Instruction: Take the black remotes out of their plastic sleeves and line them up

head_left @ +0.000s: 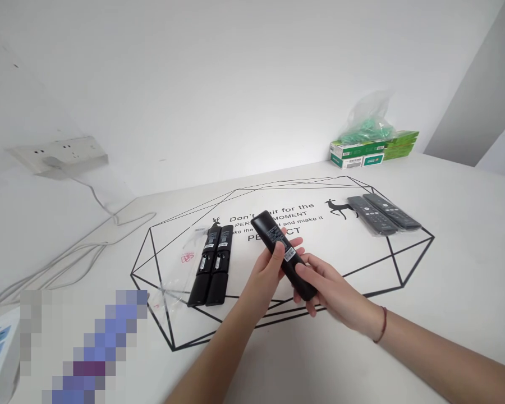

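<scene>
A black remote control [268, 231] is held above the middle of the table, its labelled back facing up. My left hand [273, 266] grips its middle, thumb on the label. Around the lower end is my right hand [320, 280], its thumb pressing on the back near the barcode sticker. To the left, two more black remotes lie back up, side by side: one remote [202, 269] and another [221, 264], both with the battery compartment open. On the right lie two dark grey remotes in clear wrapping, buttons up: one [371, 216] and a second [391, 212].
Green-and-white boxes [357, 150] with a plastic bag [368, 120] on top stand against the wall at the back right. A clear bag [179, 280] lies beside the left remotes. A white cable [95, 193] runs from the wall socket [67, 154]. A blurred patch covers the lower left.
</scene>
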A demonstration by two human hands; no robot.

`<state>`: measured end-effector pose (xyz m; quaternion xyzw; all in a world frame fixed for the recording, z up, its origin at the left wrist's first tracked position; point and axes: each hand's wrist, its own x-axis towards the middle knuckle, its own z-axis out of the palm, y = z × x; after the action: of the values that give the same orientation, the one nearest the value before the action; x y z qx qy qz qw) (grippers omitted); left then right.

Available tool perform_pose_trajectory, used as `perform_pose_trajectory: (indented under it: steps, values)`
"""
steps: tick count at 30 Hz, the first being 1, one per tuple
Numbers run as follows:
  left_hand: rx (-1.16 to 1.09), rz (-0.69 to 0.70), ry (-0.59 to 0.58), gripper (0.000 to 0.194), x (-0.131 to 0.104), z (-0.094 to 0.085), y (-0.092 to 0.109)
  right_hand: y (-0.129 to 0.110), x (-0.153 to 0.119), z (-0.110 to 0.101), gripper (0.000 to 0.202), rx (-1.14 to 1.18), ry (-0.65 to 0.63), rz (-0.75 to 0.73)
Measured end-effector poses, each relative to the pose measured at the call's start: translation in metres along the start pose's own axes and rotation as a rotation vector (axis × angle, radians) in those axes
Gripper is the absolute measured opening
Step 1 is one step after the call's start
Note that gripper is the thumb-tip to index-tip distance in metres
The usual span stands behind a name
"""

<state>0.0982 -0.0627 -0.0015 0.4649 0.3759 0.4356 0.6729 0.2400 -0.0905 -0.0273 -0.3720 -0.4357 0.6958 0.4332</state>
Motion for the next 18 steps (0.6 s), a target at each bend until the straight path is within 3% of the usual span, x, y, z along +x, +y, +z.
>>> perform_pose_trajectory:
  steps: [6,18]
  values:
    - [0.014,-0.099,-0.026,0.058,0.0009,-0.0010,0.0012,0.0017,-0.0014,0.0020,0.045,-0.011,-0.074,0.081]
    - [0.019,-0.063,-0.101,0.048,0.0008,-0.0013,-0.0004,0.0011,-0.0008,0.0004,0.042,-0.072,-0.050,-0.058]
